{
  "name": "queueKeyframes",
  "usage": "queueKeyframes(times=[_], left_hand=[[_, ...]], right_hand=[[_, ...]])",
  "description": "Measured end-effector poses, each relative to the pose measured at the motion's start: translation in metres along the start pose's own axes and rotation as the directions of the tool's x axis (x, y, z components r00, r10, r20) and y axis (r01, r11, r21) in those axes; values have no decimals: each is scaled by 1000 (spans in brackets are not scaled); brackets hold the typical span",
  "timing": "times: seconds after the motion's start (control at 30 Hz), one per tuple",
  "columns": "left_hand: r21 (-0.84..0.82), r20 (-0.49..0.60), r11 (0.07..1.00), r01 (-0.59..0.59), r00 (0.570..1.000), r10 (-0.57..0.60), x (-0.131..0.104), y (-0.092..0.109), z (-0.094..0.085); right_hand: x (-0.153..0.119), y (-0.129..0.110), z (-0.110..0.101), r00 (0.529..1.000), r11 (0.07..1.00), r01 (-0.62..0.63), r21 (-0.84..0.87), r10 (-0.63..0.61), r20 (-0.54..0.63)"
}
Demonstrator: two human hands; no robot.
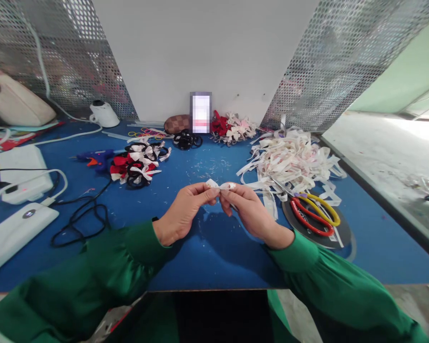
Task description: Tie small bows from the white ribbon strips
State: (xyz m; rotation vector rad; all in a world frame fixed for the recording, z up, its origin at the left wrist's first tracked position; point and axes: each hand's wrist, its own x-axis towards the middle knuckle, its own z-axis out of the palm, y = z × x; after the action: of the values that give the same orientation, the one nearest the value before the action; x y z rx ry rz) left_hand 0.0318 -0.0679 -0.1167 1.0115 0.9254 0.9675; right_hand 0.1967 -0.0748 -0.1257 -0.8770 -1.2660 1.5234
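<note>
Above the middle of the blue table point(218, 267), a small white ribbon piece point(212, 183) is pinched between my two hands. My left hand point(186, 207) is closed on its left side, thumb against the fingers. On the right side my right hand point(248, 209) grips it too, and the fingertips of both hands nearly meet. A heap of white ribbon strips point(293, 157) lies to the right of my right hand. Finished-looking red and white bows with black hair ties point(137, 164) lie beyond my left hand, to the left.
Scissors point(314, 214) with red and yellow handles rest on a black disc point(293, 226) at the right. A blue glue gun point(98, 159), black cable point(80, 221) and white power bank point(21, 231) are at the left. A lit phone point(200, 113) stands at the back.
</note>
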Motion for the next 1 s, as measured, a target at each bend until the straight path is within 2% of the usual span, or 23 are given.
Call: queueKeyframes(times=[0.13, 0.2, 0.27, 0.37, 0.5, 0.6, 0.67, 0.8, 1.0], left_hand=[[-66, 120, 995, 73, 991, -65, -2, 1, 1], [-163, 174, 978, 134, 979, -106, -3, 0, 2], [-268, 223, 946, 182, 967, -123, -4, -2, 3], [-360, 249, 906, 222, 959, -136, -4, -4, 5], [-373, 243, 902, 217, 961, -131, -4, -6, 5], [-315, 237, 934, 169, 967, -95, -3, -6, 3], [-231, 202, 966, 116, 977, -69, -2, -7, 2], [-147, 53, 987, 67, 997, -60, -1, -4, 0], [-21, -11, 1000, 2, 1000, -3, 0, 1, 1]], right_hand=[[-2, 2, 0, 999, 982, 54, -183, -55, 3], [-3, 1, 1, 1000, 994, 16, -110, -14, 19], [-5, -1, 3, 998, 998, -50, 39, 49, 36], [-7, -2, 6, 994, 971, -106, 214, 101, 35], [-8, -1, 8, 996, 948, -92, 303, 93, 12], [-6, -1, 6, 995, 945, -96, 313, 90, 35], [-5, -3, 5, 993, 953, -111, 281, 99, 58], [-2, -5, 2, 993, 977, -105, 185, 91, 79], [-1, -3, 2, 996, 996, -75, 56, 72, 53]])
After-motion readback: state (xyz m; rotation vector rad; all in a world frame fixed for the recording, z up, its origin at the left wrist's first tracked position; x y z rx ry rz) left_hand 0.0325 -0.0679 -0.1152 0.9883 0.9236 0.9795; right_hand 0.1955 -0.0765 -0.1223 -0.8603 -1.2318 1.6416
